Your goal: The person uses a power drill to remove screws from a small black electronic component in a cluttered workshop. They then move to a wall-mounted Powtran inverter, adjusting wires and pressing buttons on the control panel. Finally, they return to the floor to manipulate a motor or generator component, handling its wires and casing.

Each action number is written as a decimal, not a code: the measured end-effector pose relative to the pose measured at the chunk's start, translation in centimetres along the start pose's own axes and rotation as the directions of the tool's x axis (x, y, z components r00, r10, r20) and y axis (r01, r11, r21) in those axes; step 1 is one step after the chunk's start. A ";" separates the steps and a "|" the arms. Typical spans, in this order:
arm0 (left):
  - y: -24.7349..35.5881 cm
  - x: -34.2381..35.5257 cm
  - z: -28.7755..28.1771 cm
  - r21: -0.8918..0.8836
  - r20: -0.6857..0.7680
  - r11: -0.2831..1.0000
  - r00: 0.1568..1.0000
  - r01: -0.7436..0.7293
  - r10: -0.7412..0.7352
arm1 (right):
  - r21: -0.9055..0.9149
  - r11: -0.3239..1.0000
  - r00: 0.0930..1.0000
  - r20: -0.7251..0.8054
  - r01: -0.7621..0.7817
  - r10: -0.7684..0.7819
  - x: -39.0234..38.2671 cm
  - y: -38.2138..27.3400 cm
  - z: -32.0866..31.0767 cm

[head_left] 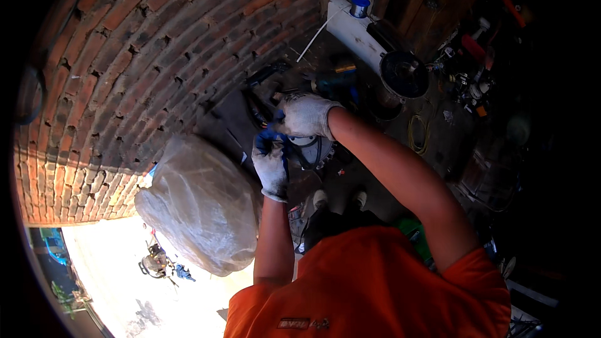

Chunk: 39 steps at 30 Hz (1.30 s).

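Item: small dark part (280,133), pinched between both gloved hands above a round grey machine housing (311,150) on the floor.

Left hand (270,161): knit glove, blue-coated fingers (268,141) clenched on the part.

Right hand (305,115): white knit glove, fingers curled on the same part.

Handling: probably light, rigid, easily dropped; best pinched at its ends.

Nearby: rough brick wall (144,56); crinkled, soft plastic sack (200,203); yellow cable coil (418,133).

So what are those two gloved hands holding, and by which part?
It cannot be told for sure. The left hand and right hand meet with fingertips pinched together over a round dark machine part, but whatever is between them is too small to see.
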<state>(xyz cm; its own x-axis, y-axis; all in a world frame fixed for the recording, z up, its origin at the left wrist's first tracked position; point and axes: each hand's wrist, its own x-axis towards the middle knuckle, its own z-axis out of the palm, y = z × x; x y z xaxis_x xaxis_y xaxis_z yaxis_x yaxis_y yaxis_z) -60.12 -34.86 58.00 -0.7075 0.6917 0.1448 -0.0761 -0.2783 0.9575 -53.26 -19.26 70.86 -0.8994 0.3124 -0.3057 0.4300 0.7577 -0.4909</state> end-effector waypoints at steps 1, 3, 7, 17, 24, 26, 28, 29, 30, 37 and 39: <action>0.1 -0.3 -0.3 0.035 0.003 0.999 1.000 0.000 0.000 | -0.075 0.996 0.997 0.051 0.056 -0.053 0.4 -0.6 0.1; 0.3 -0.9 0.1 0.034 -0.050 0.999 0.998 -0.032 0.034 | -0.092 0.992 0.996 0.012 0.087 -0.087 0.5 -1.0 1.2; 0.9 -2.1 0.6 0.016 -0.085 0.999 0.996 0.035 -0.034 | -0.144 0.988 0.997 0.057 0.055 -0.047 0.5 -1.6 0.8; -0.9 -4.1 0.7 0.731 0.284 0.605 0.947 -0.314 0.150 | -0.399 0.905 0.986 -0.002 0.150 -0.164 -0.8 -3.5 -0.6; 0.1 -3.5 1.0 0.685 0.267 0.650 0.944 -0.329 0.196 | -0.242 0.970 0.991 -0.135 -0.011 -0.022 2.2 -2.7 0.3; 0.2 -3.4 0.9 0.662 0.260 0.665 0.939 -0.344 0.227 | -0.185 0.982 0.992 -0.127 -0.033 0.009 2.9 -2.8 -0.1; -0.1 -3.6 0.6 0.633 0.247 0.699 0.943 -0.333 0.225 | -0.102 0.993 0.994 -0.093 -0.059 0.050 3.1 -3.2 -0.9; -0.3 -3.5 0.6 0.611 0.247 0.718 0.942 -0.333 0.226 | -0.208 0.978 0.995 -0.101 0.000 -0.022 3.7 -2.4 -0.6; -0.5 -3.4 0.7 0.603 0.231 0.734 0.949 -0.312 0.214 | -0.311 0.949 0.991 -0.101 0.057 -0.093 4.8 -1.1 0.1; 0.3 -3.3 0.1 0.548 0.239 0.790 0.956 -0.276 0.168 | -0.195 0.966 0.985 -0.026 -0.171 0.170 3.2 -1.8 -2.4; 0.2 -3.4 -0.4 0.535 0.234 0.801 0.958 -0.269 0.165 | -0.217 0.975 0.994 0.081 -0.053 0.072 0.2 -2.4 -4.2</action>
<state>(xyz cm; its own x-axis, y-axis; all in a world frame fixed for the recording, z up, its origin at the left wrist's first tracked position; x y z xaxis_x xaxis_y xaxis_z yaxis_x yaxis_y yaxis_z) -58.01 -37.51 57.64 -0.5258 0.7729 0.3551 0.5053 -0.0520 0.8614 -54.83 -18.59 75.38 -0.8567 0.3187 -0.4056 0.4498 0.8463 -0.2852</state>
